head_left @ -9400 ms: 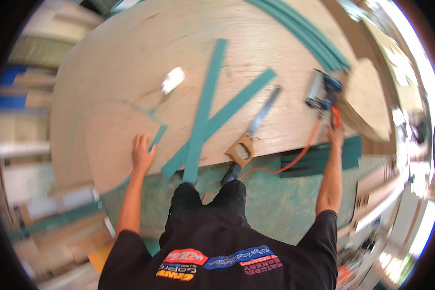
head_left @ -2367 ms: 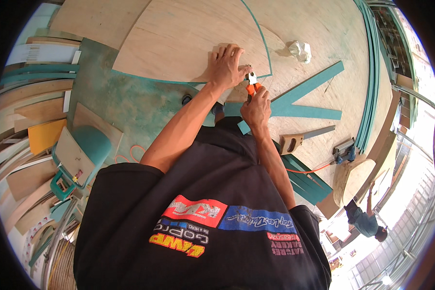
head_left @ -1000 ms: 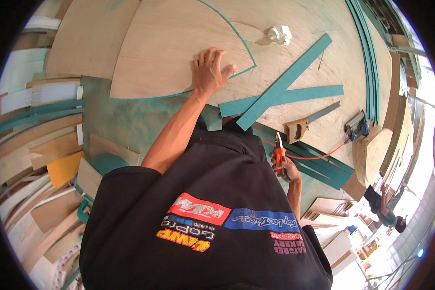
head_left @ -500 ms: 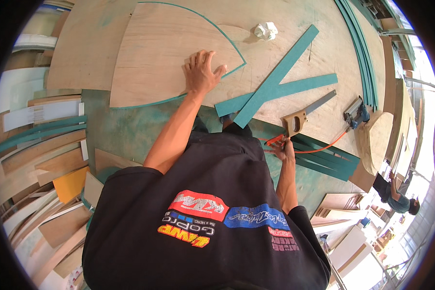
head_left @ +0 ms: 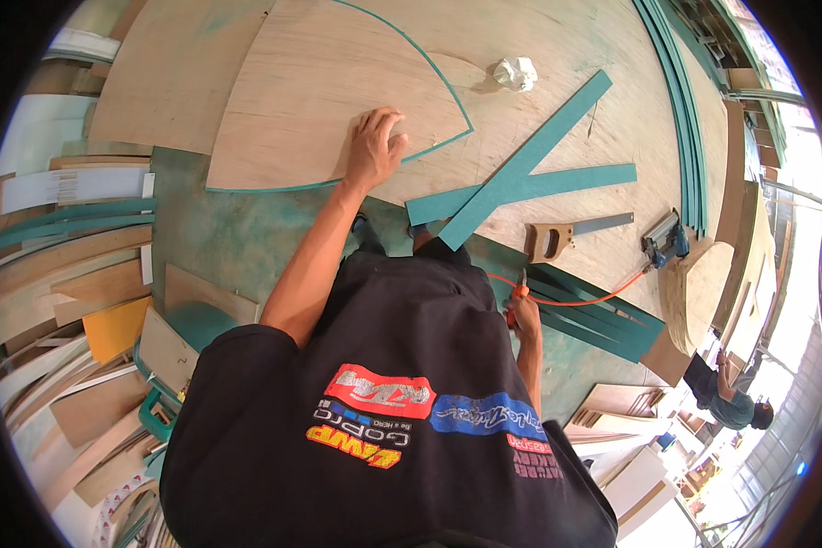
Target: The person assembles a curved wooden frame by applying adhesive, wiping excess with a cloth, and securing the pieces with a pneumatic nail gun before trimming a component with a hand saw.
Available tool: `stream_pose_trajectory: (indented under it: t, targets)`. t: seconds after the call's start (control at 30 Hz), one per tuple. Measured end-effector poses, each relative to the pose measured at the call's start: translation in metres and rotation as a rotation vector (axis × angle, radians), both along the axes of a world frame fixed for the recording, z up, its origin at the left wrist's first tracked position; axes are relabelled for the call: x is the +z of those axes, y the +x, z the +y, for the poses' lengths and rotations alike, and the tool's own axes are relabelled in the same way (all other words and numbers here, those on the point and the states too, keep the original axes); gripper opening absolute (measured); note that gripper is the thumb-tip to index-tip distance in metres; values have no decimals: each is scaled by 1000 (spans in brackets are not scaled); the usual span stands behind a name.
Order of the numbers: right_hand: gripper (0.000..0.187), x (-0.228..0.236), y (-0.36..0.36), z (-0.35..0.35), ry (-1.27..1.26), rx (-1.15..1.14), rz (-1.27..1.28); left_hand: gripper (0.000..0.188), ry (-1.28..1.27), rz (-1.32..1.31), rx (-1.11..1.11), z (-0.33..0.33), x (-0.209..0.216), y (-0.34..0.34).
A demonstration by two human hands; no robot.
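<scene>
My left hand (head_left: 374, 151) rests on a curved-edge plywood panel (head_left: 292, 100), fingers lightly bent and thumb apart, near its teal-edged corner. My right hand (head_left: 525, 317) is closed round a small orange-handled hand tool (head_left: 519, 294) with a dark tip. Its exact kind is too small to tell. The tool points up toward the bench edge, off the tabletop. Close by on the bench lies a handsaw (head_left: 557, 239) with a wooden handle. Two teal strips (head_left: 543, 142) cross each other between my hands.
A blue nail gun (head_left: 664, 242) with an orange hose (head_left: 603, 297) lies at the bench's right. Long teal strips (head_left: 680, 119) run along the far right. Crumpled white material (head_left: 515, 74) sits farther back. Board offcuts (head_left: 73, 274) are stacked at left. Another person (head_left: 735, 397) is at far right.
My right hand has turned the orange-handled tool from lying sideways to pointing upward, away from the saw handle. My left hand stays on the panel, its fingers drawn closer together.
</scene>
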State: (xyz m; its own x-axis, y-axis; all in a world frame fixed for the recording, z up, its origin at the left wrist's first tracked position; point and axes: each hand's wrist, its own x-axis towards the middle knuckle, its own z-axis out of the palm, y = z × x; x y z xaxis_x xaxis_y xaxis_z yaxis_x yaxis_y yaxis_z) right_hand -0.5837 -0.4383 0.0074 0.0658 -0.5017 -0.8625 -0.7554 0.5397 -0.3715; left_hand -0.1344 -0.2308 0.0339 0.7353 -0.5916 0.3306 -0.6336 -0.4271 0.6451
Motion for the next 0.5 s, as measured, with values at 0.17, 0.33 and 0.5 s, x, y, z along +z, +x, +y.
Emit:
stream_pose_trajectory:
  t: [0.17, 0.33, 0.5]
  targets:
    - [38, 133, 69, 15, -75, 293, -272, 37, 152, -167, 340, -4, 9, 14]
    - [47, 116, 208, 44, -786, 800, -510, 37, 157, -211, 421, -8, 1, 17]
    - [48, 116, 273, 68, -975, 1121, -379, 37, 181, -244, 403, -13, 8, 18]
